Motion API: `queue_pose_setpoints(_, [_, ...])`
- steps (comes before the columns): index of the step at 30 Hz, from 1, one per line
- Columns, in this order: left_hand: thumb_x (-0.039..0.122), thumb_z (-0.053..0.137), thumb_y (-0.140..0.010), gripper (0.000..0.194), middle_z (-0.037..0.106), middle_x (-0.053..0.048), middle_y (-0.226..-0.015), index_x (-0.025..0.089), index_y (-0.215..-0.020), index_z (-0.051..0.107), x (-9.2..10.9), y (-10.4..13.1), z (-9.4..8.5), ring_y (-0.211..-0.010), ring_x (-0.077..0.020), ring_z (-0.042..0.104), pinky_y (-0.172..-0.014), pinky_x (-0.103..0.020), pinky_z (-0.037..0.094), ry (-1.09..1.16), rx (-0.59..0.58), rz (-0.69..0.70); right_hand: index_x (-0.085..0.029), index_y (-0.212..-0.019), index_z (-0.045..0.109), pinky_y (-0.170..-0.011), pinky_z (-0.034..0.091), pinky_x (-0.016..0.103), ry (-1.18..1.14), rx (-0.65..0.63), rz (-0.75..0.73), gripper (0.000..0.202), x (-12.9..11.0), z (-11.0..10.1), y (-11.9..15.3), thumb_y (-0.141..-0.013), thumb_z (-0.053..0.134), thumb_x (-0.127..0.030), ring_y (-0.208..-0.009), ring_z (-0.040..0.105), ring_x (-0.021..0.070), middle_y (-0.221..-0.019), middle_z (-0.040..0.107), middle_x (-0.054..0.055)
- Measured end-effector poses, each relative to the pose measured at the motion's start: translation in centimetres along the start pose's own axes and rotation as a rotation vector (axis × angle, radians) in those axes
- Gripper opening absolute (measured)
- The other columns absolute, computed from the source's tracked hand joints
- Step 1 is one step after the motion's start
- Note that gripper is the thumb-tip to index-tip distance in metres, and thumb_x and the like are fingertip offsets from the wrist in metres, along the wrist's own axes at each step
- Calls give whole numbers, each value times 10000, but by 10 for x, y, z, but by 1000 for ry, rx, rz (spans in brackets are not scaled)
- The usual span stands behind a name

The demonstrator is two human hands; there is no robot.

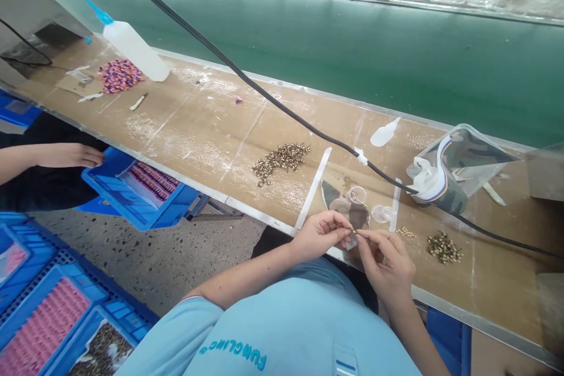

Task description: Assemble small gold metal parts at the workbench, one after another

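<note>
My left hand (324, 235) and my right hand (388, 258) meet at the table's front edge, fingertips pinched around a tiny gold-and-dark piece (353, 231). Just behind them lie a camouflage cloth (335, 198), a small clear cup (356, 195) and a round clear lid (382, 214). Right of my right hand are a few pale beads (406, 232) and a small pile of dark gold pieces (444, 247). A larger pile of similar pieces (282, 161) sits to the left, beyond a white strip (314, 188).
A black cable (247, 79) crosses above the table (207, 123). Far left are a white bottle (136, 50), pink-purple pieces (120, 76) and another person's hand (73, 155) at a blue crate (145, 188). A clear bag (478, 158) stands at the right.
</note>
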State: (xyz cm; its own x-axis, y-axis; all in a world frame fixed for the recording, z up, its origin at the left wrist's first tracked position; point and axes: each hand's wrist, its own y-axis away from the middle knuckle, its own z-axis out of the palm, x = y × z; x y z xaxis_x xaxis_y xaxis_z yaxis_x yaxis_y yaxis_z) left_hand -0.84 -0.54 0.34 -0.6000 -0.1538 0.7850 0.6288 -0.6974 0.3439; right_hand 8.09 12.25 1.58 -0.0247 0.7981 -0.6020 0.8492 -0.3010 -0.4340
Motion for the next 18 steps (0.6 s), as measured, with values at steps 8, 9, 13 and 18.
queue_pose_setpoints(8, [490, 769, -616, 433, 622, 1, -649, 131, -782, 595, 1, 1, 1, -623, -99, 609, -639, -248, 503, -17, 13, -25, -222, -866, 641, -577, 484, 239, -4, -40, -12, 100, 2, 2, -1, -884, 546, -250, -664, 597, 124, -765, 636, 17])
queue_pose_setpoints(9, [488, 769, -619, 431, 622, 0, -652, 130, -785, 595, 1, 1, 1, -626, -99, 610, -642, -249, 505, -17, 13, -27, -221, -863, 636, -582, 482, 235, -6, -46, -15, 97, 2, 2, -1, -884, 545, -246, -669, 596, 123, -765, 634, 15])
queue_pose_setpoints(13, [466, 766, -638, 411, 629, -4, -660, 129, -799, 593, 0, 2, 1, -638, -103, 616, -653, -254, 513, -19, 7, -28, -220, -851, 619, -610, 484, 233, -8, -56, -23, 96, 1, 1, -3, -889, 531, -228, -694, 598, 124, -768, 628, 12])
queue_pose_setpoints(18, [468, 764, -639, 416, 630, -5, -648, 124, -796, 591, 0, 1, 1, -622, -101, 614, -640, -252, 515, -25, 7, -23, -226, -833, 622, -603, 488, 249, -11, -70, -8, 134, 1, 1, -3, -901, 512, -261, -692, 602, 134, -758, 632, 17])
